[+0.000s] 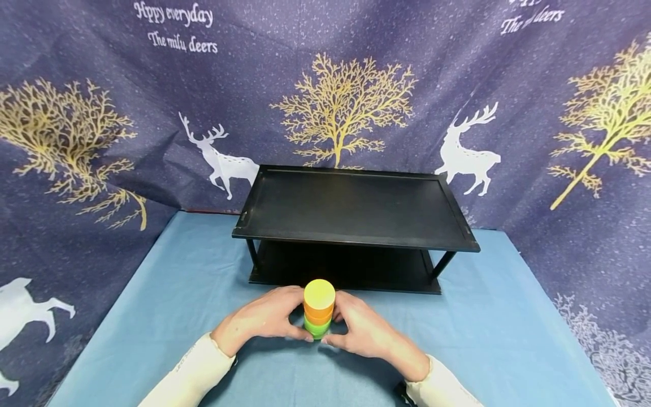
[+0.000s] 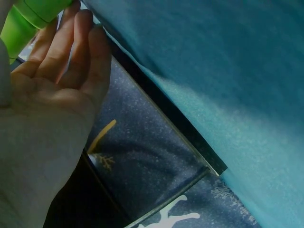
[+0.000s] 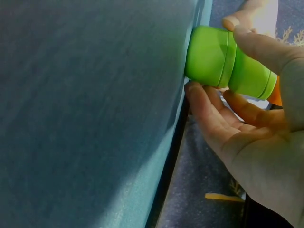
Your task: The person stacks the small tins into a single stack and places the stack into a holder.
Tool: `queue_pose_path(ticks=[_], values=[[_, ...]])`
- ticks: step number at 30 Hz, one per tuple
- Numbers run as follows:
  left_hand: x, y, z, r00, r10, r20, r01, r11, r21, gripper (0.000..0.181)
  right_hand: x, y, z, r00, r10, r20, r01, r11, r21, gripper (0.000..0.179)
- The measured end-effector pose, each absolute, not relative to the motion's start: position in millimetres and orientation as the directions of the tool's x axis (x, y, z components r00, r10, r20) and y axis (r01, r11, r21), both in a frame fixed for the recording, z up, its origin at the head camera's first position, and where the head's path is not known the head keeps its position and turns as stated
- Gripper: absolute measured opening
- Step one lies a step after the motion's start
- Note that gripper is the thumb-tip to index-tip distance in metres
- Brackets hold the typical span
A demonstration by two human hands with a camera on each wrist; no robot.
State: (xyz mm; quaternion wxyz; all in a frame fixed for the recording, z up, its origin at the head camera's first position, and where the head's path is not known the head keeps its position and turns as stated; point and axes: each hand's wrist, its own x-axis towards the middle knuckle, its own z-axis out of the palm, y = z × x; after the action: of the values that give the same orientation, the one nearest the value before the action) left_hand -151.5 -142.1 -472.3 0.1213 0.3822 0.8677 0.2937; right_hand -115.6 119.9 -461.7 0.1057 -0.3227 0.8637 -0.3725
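Observation:
A stack of small cups (image 1: 319, 308), orange above green with a yellowish top, stands upright on the blue cloth. My left hand (image 1: 272, 314) curves around its left side, thumb by the green base and fingers toward the back. From the other side my right hand (image 1: 363, 328) holds it, its thumb low in front. In the right wrist view the right hand's thumb lies along the green cups (image 3: 209, 57), with its fingers underneath. The left wrist view shows only part of the green cups (image 2: 35, 16) beside the left hand's extended fingers; their contact is partly hidden.
Just behind the stack stands a black two-level shelf (image 1: 351, 206), its lower board (image 1: 346, 268) near the fingers. Blue cloth (image 1: 168, 294) covers the table. A dark blue curtain (image 1: 325, 34) printed with deer and trees hangs behind and at the sides.

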Motion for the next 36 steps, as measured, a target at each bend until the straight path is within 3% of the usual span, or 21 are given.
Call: queue_pose_path(ticks=[12, 36], values=[[-151.2, -140.6, -469.6, -0.664, 0.747, 0.029, 0.601, 0.51, 0.615, 0.062, -116.2, 120.7, -463.3, -0.764, -0.644, 0.032, -0.476, 0.53, -0.702, 0.053], [-150.5, -137.7, -465.0, -0.635, 0.772, 0.028, 0.591, 0.463, 0.66, 0.057, -116.1, 124.4, -459.7, -0.735, -0.677, 0.043, -0.49, 0.487, -0.723, 0.054]])
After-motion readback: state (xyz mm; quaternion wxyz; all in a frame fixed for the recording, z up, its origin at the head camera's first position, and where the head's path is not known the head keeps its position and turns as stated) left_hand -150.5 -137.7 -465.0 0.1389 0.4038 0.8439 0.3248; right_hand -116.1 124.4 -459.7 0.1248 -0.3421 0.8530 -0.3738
